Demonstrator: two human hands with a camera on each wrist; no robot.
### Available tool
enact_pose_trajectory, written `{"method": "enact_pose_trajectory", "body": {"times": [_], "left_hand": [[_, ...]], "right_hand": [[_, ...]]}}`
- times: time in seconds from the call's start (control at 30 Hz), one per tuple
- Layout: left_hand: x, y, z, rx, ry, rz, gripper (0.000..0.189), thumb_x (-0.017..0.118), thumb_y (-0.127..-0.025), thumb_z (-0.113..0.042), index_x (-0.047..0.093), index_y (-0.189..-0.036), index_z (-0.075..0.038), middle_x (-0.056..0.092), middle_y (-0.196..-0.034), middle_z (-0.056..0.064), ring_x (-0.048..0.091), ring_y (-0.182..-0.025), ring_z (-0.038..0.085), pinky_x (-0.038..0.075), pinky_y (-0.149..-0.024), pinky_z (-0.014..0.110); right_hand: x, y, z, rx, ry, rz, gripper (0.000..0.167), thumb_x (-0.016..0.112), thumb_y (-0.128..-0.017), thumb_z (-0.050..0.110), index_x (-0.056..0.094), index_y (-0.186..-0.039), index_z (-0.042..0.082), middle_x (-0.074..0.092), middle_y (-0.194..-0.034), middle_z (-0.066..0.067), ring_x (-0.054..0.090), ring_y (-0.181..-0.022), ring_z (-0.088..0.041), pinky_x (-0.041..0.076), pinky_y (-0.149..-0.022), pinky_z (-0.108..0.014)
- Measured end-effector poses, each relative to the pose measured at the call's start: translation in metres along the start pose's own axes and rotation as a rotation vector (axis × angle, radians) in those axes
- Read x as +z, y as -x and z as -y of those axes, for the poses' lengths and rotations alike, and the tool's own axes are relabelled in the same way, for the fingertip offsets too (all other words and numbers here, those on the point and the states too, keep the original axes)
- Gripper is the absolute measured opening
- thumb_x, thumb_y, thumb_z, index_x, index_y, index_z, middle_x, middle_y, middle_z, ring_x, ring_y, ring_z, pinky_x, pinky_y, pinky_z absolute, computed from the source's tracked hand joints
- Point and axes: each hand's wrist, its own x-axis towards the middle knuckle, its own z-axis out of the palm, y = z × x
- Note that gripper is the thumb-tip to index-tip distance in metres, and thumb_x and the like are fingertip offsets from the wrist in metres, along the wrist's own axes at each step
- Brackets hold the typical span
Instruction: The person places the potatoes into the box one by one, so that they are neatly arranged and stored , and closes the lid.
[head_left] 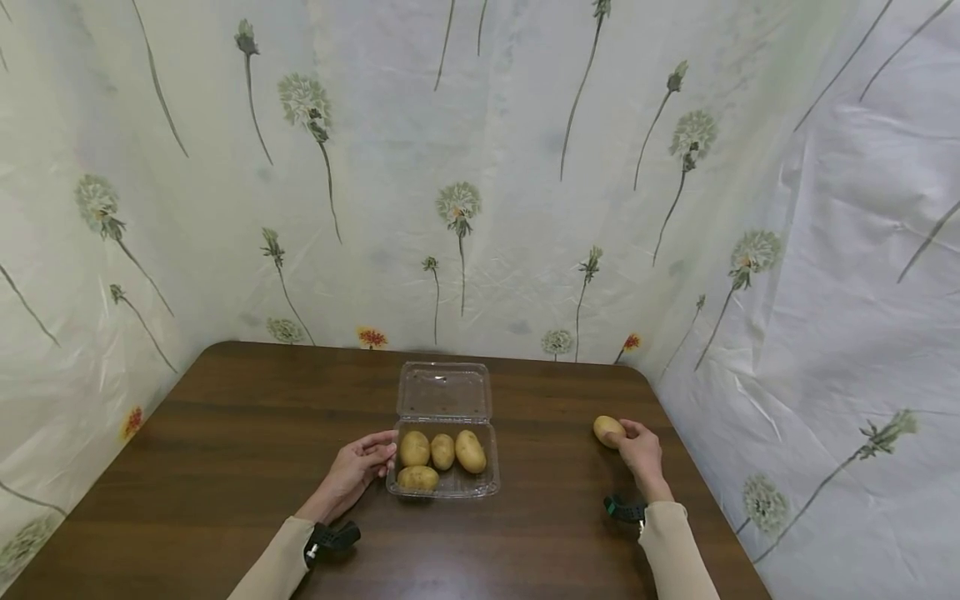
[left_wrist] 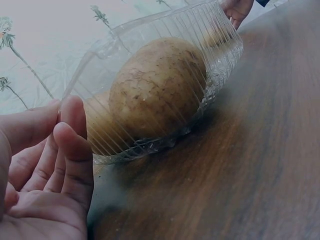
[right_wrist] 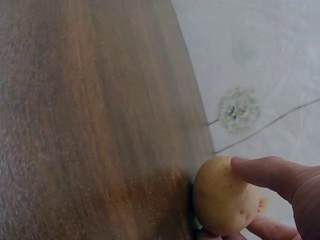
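Note:
A clear plastic clamshell container [head_left: 480,483] stands on the table with its lid [head_left: 444,392] folded back. Several potatoes lie inside, among them a long potato [head_left: 470,452] at the right and one potato [head_left: 417,477] at the front left. The left hand [head_left: 358,471] pinches the container's left rim between thumb and fingers; in the left wrist view a large potato [left_wrist: 157,85] shows through the ribbed wall. Off to the right, the right hand [head_left: 641,452] grips a single potato [right_wrist: 225,197], thumb on top and fingers beneath, close over the table.
The dark brown wooden table [head_left: 225,433] has rounded far corners. Its right edge runs near the right hand. A pale curtain [head_left: 510,208] printed with dandelions hangs behind the table and along both sides. Dark straps [head_left: 330,537] are worn on both wrists.

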Motion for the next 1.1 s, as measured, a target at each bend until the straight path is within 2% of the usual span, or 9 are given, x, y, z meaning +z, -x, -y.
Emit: {"method": "enact_pose_trajectory", "body": {"times": [0.4, 1.1], "left_hand": [[-0.0003, 0.0003, 0.0003, -0.002, -0.002, -0.011, 0.052, 0.059, -0.096, -0.012, 0.040, -0.140, 0.010, 0.068, -0.082, -0.006, 0.061, -0.072, 0.006, 0.047, -0.062, 0.019], [-0.0008, -0.0005, 0.0011, 0.007, -0.010, 0.006, 0.053, 0.058, -0.097, -0.013, 0.039, -0.140, 0.010, 0.068, -0.084, -0.006, 0.061, -0.073, 0.006, 0.047, -0.062, 0.019]], "right_hand": [[0.0011, 0.0020, -0.0005, 0.004, 0.018, -0.006, 0.061, 0.070, -0.087, 0.026, 0.050, -0.133, -0.008, 0.054, -0.129, -0.029, 0.051, -0.117, -0.037, 0.042, -0.097, -0.049], [0.0019, 0.0082, 0.0006, 0.000, 0.047, -0.044, 0.057, 0.070, -0.085, 0.034, 0.058, -0.126, -0.004, 0.061, -0.122, -0.025, 0.056, -0.108, -0.035, 0.045, -0.086, -0.042]]}}
